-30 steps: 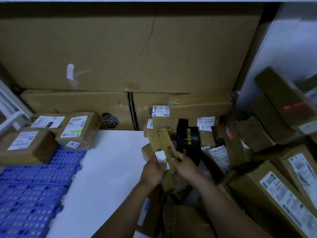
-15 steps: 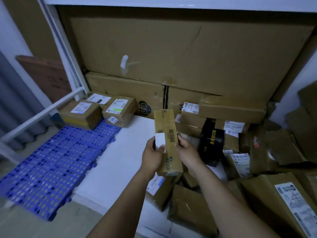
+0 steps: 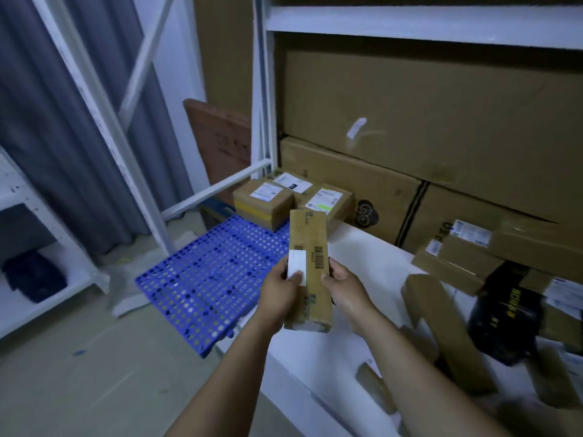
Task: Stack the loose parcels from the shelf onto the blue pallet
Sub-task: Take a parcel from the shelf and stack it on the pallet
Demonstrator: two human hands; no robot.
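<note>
Cardboard in hand: I hold the long, narrow brown cardboard parcel (image 3: 307, 247) from both sides. My left hand (image 3: 279, 288) is curled round its left edge with the thumb on the white label, and my right hand (image 3: 345, 287) is wrapped round its right edge. The parcel is raised in the air at the right edge of the blue perforated plastic pallet (image 3: 208, 279). At the pallet's far end a few labelled brown boxes (image 3: 263, 203) already sit; most of its grid is bare. Right of the pallet, on the white shelf board (image 3: 362, 272), loose brown parcels (image 3: 448, 335) and a black bag (image 3: 504, 313) wait. I judge the job is early: one parcel is in transit and many are left.
</note>
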